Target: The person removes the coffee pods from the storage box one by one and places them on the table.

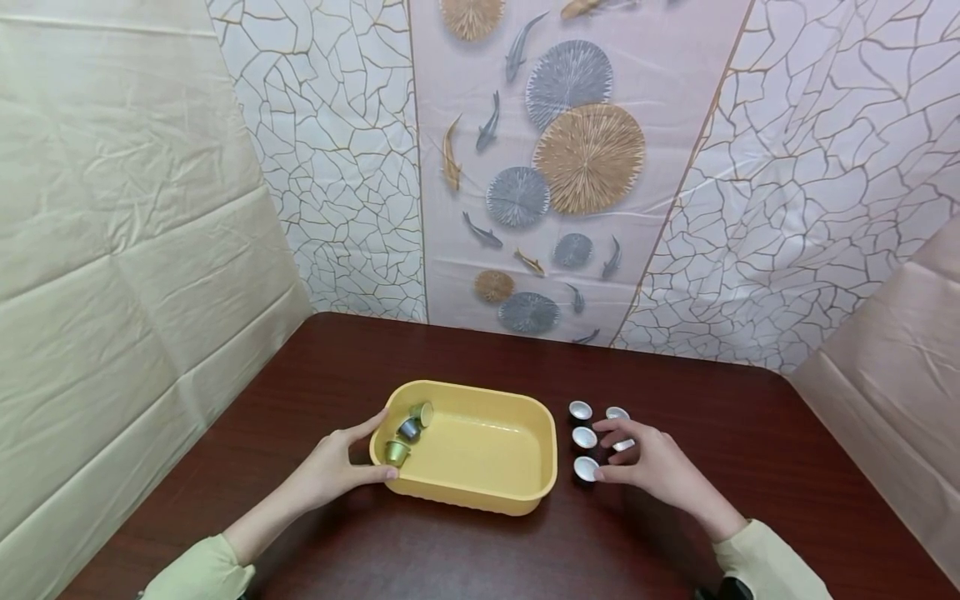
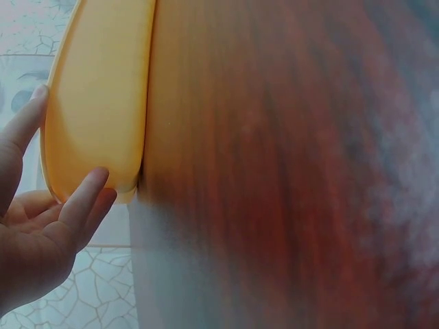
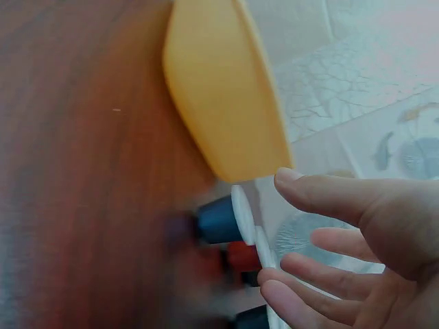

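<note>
A yellow plastic tray (image 1: 480, 497) sits mid-table, and my left hand (image 1: 341, 467) holds its left end, thumb at the near corner and a finger at the far corner. Three coffee capsules lie inside at that end: a pale green one (image 1: 422, 413), a dark blue-grey one (image 1: 408, 429) and a brighter green one (image 1: 397, 452). To the tray's right, several foil-topped capsules (image 1: 584, 438) stand lid up. Over them hovers my right hand (image 1: 652, 467), fingers spread and holding nothing, partly covering some. In the right wrist view a dark blue capsule (image 3: 218, 221) and a red one (image 3: 243, 256) appear near the fingertips.
The dark reddish-brown wooden table (image 1: 337, 358) has rounded far corners. A patterned cloth backdrop (image 1: 480, 250) hangs behind it, with beige cloth (image 1: 112, 208) at the left side and more at the right.
</note>
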Demonstrator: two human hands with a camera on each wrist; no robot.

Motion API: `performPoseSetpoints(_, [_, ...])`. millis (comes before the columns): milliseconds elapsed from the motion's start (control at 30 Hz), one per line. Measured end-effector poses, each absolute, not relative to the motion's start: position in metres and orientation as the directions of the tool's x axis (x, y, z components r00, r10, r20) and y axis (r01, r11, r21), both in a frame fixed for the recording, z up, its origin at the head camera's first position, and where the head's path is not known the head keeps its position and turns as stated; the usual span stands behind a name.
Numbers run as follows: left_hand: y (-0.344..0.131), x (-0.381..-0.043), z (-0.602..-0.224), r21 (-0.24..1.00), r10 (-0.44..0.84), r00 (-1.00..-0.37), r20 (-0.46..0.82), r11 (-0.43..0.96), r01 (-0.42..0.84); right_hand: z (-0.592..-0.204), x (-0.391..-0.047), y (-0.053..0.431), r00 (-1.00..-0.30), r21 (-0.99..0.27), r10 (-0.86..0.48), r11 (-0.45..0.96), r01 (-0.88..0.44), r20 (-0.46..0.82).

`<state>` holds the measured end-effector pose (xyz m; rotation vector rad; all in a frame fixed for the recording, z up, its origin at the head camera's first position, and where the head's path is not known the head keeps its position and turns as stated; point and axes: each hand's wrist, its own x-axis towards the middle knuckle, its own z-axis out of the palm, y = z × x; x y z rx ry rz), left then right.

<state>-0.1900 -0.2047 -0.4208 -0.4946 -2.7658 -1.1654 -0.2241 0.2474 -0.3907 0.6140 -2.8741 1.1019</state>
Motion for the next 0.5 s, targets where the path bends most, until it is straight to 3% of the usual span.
performPoseSetpoints(500, [-0.204, -0.189, -0.419, 0.673, 0.255, -0.942, 0.217, 0.661, 0.334, -0.355, -0.250, 0.228, -0.895, -0.600, -0.412, 0.678, -0.425, 0.168])
